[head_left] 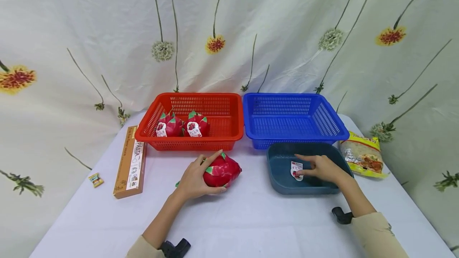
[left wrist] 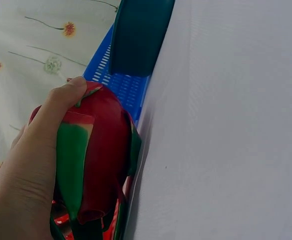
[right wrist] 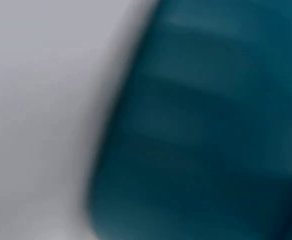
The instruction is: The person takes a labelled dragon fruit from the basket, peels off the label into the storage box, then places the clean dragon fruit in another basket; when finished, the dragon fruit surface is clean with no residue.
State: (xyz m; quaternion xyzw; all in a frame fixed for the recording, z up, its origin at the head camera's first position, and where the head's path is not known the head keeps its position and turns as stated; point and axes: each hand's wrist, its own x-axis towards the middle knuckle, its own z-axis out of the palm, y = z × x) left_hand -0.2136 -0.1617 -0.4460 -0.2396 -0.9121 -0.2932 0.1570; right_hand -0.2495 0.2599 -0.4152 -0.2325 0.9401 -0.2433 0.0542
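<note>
My left hand [head_left: 197,178] grips a red dragon fruit [head_left: 223,170] with green scales on the table, thumb on the near side and fingers over the far side. In the left wrist view, the left thumb [left wrist: 61,102] lies along the fruit's skin. Inside a dark teal basin [head_left: 283,189], my right hand [head_left: 322,168] has its index finger stretched out and apart from the thumb. A white sticker with a red fruit picture [head_left: 296,166] is beside the thumb tip; whether they touch is unclear. The right wrist view is blurred, showing mostly the basin's wall [right wrist: 195,125].
Behind stand a red basket [head_left: 201,143] with two stickered dragon fruits [head_left: 171,126] and a blue basket [head_left: 294,132]. A pasta box [head_left: 130,166] and small packet [head_left: 95,180] lie left. A yellow noodle bag [head_left: 363,155] is right of the basin.
</note>
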